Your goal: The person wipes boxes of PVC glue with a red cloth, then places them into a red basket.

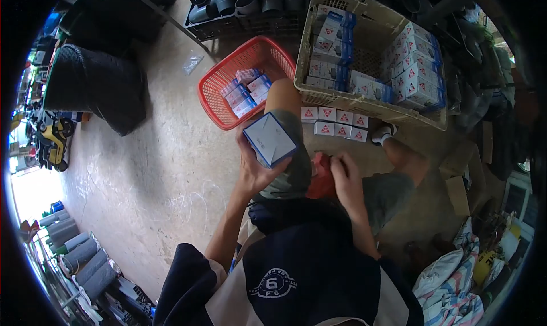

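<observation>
A small white cardboard box with blue edges (270,139) is gripped in my left hand (253,169), with one folded, printed end facing up over my left thigh. My right hand (348,183) is low between my legs, its fingers curled against the edge of a crumpled-looking red object (322,176). I cannot make out the kind of that red object, and what the right fingertips pinch is hidden. Just ahead of the right hand, several white boxes with red marks (335,122) stand in rows on the floor.
A red plastic basket (215,102) holds several small boxes. Beside it, a worn beige crate (373,102) contains stacked blue-and-white boxes. Grey pipe fittings (222,4) fill a black crate behind. Dark mesh rolls (94,81) stand left; a striped sack (450,274) and open carton (464,175) lie right.
</observation>
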Demonstrator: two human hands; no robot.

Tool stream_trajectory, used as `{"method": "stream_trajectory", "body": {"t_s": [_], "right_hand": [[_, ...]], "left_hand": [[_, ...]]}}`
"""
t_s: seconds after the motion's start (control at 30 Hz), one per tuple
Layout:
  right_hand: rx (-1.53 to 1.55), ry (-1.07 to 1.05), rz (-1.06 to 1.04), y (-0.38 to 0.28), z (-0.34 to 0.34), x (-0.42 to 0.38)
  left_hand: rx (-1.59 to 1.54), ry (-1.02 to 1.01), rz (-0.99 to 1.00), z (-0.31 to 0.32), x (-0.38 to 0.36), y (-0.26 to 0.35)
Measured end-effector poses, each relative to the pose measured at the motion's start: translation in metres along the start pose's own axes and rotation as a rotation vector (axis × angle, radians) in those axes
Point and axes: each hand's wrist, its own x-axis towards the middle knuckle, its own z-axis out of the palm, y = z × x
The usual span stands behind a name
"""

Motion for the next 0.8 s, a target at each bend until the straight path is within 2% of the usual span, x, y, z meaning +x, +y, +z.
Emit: {"method": "stream_trajectory", "body": {"t_s": [0.03,0.13,0.23,0.43,0.5,0.57,0.67,0.8], "right_hand": [[0.137,-0.01,0.044,0.004,-0.004,-0.002],[0.096,-0.012,0.004,-0.007,-0.009,-0.005],[0.116,-0.089,-0.133,-0.02,-0.004,-0.003],[-0.35,-0.302,-0.465,-0.071,0.007,0.0],[-0.367,-0.309,-0.452,-0.08,0.018,-0.002],[-0.436,-0.364,-0.42,-0.083,0.022,0.0],[-0.397,-0.329,-0.466,-0.081,0.028,0.001],[-0.317,-0.403,-0.387,-0.089,0.024,0.005]], "left_hand": [[0.012,-0.002,-0.011,-0.001,-0.003,-0.001],[-0.011,-0.007,-0.051,-0.001,-0.006,-0.004],[-0.099,0.02,-0.103,-0.001,-0.007,-0.006],[-0.021,0.021,-0.1,-0.003,-0.009,0.0],[-0.037,0.011,-0.133,-0.002,-0.011,0.002],[-0.025,-0.001,-0.065,-0.001,-0.011,0.0],[-0.072,-0.016,-0.038,-0.001,-0.009,-0.002],[-0.127,-0.09,-0.052,-0.007,-0.011,-0.013]]}}
